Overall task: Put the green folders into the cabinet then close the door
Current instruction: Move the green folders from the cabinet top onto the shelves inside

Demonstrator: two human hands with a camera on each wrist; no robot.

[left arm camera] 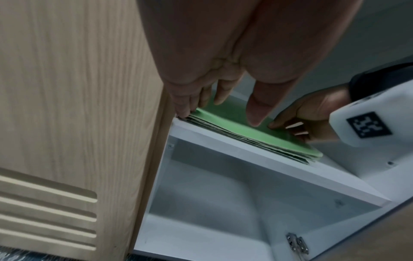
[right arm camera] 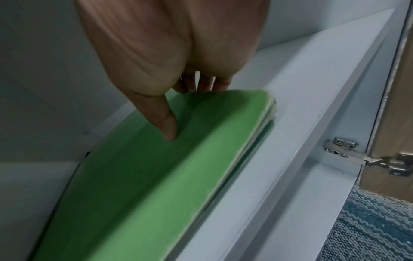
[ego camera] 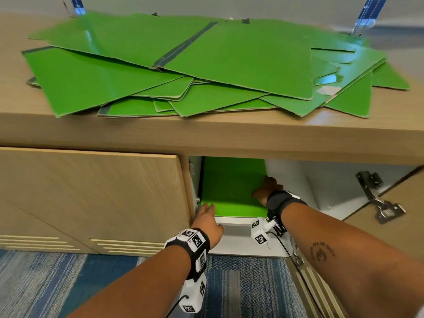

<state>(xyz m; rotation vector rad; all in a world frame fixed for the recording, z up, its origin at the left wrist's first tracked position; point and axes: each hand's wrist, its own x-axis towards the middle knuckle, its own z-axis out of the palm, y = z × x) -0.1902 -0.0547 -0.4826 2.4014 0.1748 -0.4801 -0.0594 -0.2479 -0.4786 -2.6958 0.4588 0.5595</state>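
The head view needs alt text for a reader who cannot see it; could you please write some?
Both hands reach into an open cabinet: the right hand grips the right edge of a green folder stack on the shelf, the left hand touches its front left corner. More green folders lie heaped on the countertop above.

right hand (ego camera: pixel 267 188) fingertips hidden behind shelved folders (ego camera: pixel 231 187), door (ego camera: pixel 394 216) cropped
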